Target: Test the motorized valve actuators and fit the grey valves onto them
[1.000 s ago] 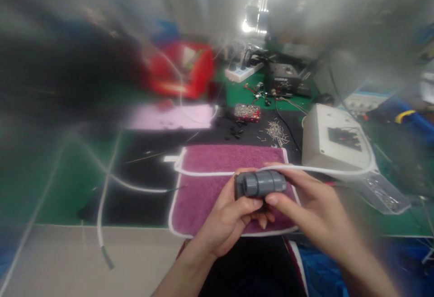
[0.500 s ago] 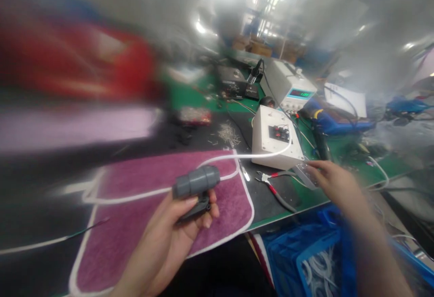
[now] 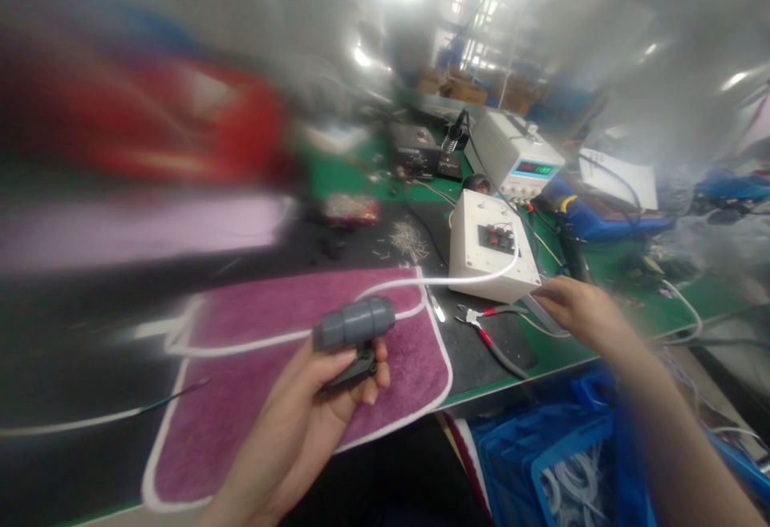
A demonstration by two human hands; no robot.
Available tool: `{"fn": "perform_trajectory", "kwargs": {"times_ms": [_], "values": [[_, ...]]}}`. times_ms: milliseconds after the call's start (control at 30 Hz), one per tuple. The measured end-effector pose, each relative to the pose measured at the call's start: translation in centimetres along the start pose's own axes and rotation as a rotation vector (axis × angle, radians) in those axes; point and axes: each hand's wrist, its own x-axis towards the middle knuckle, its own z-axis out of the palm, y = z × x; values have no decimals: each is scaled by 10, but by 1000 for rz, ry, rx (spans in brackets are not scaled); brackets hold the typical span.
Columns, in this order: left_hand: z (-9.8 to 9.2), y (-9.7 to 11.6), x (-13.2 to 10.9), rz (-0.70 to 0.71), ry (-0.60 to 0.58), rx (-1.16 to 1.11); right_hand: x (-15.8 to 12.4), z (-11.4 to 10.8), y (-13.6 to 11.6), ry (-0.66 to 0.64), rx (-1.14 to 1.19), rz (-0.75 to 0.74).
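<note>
Where purple towel [image 3: 265, 310] lies: black mat [image 3: 466, 360], green tabletop [image 3: 554, 357]; room [image 3: 601, 46] blurred.
Gray fitting [image 3: 354, 323]: ridged, black-bottomed; left fingers [image 3: 338, 361] hold it.
Right fingers [image 3: 557, 290]: can't tell.

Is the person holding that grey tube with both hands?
No, only the left hand holds the grey tube; the right hand is away from it, beside the white box.

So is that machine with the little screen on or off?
It's on: the screen of the pale machine is lit, with glowing green figures. They're too small to read surely.
</note>
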Motion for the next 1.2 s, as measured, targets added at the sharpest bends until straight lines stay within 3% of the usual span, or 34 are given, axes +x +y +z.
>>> {"fn": "perform_trajectory", "kwargs": {"times_ms": [233, 600, 667, 767, 900, 967, 1067, 1200], "values": [[12, 5, -5, 7, 20, 7, -15, -6, 1, 122, 108, 146], [3, 1, -2, 1, -57, -29, -20, -16, -11, 186, 188, 180], [2, 1, -2, 0, -80, -31, -26, -21, -27, 242, 224, 160], [1, 0, -1, -1, -112, -42, -37, -25, -77, 266, 363, 11], [0, 0, -2, 11, -135, -66, -40, -10, -161, 24, 568, -347], [-1, 0, -2, 19, -144, -73, -36, 5, -191, -2, 603, -464], [-2, -1, -2, 30, -160, -81, -29, 27, -210, 6, 519, -527], [-5, -4, 0, 38, -190, -112, -27, 40, -206, -11, 443, -526]]}}
